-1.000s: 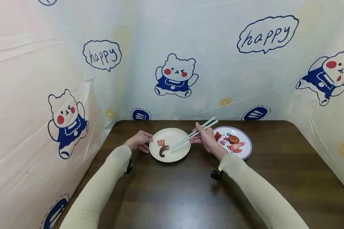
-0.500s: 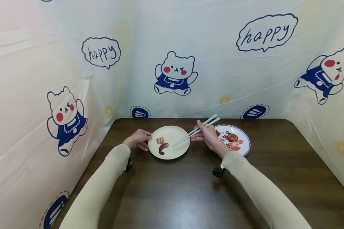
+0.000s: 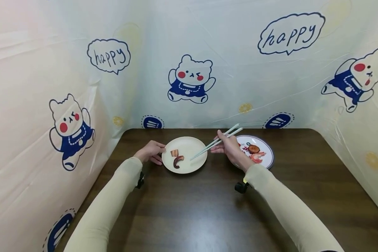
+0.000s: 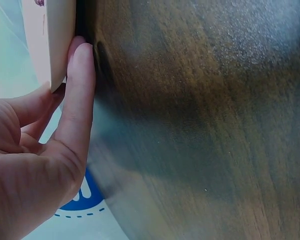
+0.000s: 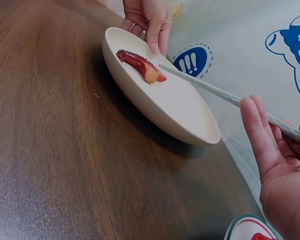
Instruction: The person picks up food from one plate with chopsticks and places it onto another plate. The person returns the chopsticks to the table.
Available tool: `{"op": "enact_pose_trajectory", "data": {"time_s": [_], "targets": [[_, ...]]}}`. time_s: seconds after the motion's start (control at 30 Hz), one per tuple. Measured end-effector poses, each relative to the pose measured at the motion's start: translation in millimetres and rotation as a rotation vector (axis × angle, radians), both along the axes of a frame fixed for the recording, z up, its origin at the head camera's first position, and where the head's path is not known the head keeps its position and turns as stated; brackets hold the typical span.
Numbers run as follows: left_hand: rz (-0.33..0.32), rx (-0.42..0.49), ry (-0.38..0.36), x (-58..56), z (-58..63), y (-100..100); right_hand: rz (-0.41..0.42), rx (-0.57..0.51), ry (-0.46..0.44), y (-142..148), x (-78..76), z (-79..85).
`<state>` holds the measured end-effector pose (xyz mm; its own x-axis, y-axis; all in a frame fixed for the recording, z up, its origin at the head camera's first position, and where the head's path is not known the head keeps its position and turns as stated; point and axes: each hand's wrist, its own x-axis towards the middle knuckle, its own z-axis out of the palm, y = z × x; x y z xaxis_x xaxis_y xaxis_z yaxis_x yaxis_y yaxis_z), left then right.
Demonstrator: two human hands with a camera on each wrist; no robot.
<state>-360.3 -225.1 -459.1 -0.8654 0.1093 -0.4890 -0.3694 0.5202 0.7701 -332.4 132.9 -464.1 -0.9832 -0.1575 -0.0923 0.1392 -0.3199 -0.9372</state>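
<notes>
In the head view, my left hand (image 3: 150,152) holds the left rim of a cream plate (image 3: 196,165); the left wrist view shows the thumb at the plate's edge (image 4: 60,40) and fingers beneath. On that plate lie a dark red, curled octopus tentacle (image 3: 176,162) and a small piece like sliced pork belly (image 3: 174,153). My right hand (image 3: 232,149) grips a pair of pale green chopsticks (image 3: 204,150). Their tips are together over the plate, right of the food, with nothing visible between them. From the right wrist, the chopsticks (image 5: 215,90) reach toward the tentacle (image 5: 132,60).
Right of my right hand stands a white plate with a blue rim (image 3: 264,144), partly hidden by the hand. It carries a brown round slice (image 3: 253,149) and a pink-red shrimp-like piece (image 3: 257,157). A printed curtain (image 3: 226,87) surrounds the dark wooden table (image 3: 189,203).
The view has shifted slightly, so everything sits a little higher. The right hand and chopsticks have drifted slightly right relative to the cream plate. Both food pieces stay put.
</notes>
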Motion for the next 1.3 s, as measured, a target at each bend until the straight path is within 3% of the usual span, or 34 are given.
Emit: {"op": "enact_pose_trajectory", "data": {"time_s": [0.57, 1.3], "targets": [[-0.018, -0.017, 0.01, 0.2, 1.4, -2, -0.014, -0.059, 0.078, 11, 1.1, 0.2], [-0.013, -0.02, 0.011, -1.3, -1.3, 0, -0.039, -0.095, 0.039, 40, 2.2, 9.1]]}}
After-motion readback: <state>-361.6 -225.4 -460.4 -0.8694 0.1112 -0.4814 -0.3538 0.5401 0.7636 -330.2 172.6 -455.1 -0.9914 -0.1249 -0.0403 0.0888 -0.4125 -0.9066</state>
